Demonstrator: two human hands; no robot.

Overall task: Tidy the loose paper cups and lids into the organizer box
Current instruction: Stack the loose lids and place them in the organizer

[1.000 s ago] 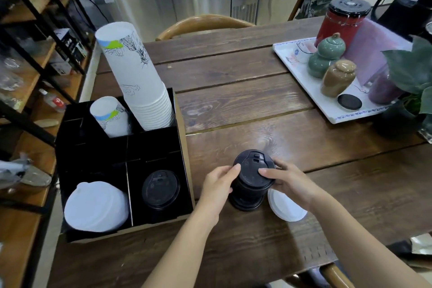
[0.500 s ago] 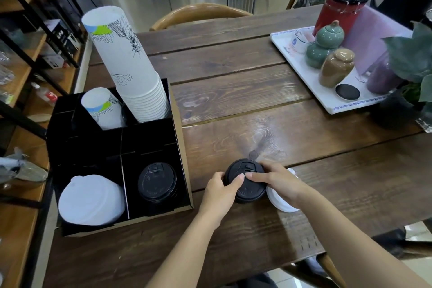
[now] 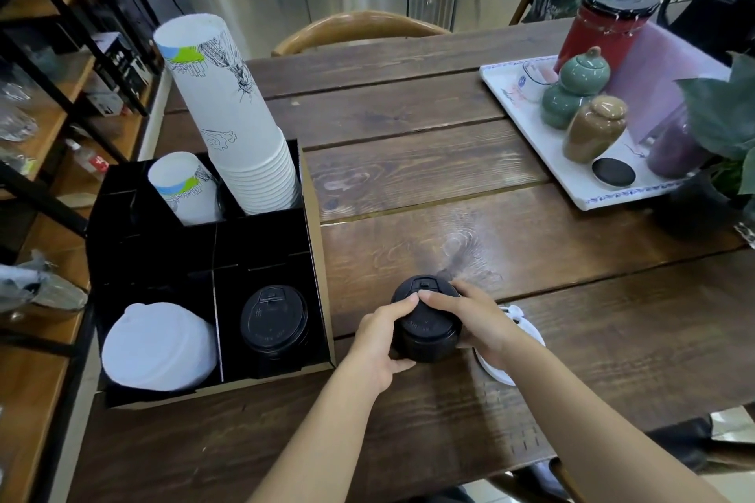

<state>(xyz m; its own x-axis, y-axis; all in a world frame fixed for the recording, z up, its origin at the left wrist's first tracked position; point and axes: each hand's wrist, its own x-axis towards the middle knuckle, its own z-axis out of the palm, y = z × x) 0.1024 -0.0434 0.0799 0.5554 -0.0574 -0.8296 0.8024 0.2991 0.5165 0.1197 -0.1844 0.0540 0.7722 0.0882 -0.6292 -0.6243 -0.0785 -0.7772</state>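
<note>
Black plastic lids (image 3: 425,325), round and stacked, sit on the grained plank table (image 3: 408,176), clasped between the left hand (image 3: 378,343) and right hand (image 3: 476,321); a white lid (image 3: 527,333) lies just right, partly hidden; left, the dark box (image 3: 261,241) holds domed white lids (image 3: 157,345) and more black lids (image 3: 273,319) near, tapered printed paper cups (image 3: 233,122) far.

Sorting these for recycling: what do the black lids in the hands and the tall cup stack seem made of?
Black lids: likely thin moulded plastic, with a semi-gloss sheen and embossed sip tab. Tall cup stack: apparently matte white paper, with printed line art and rolled rims; any lining cannot be told.
</note>
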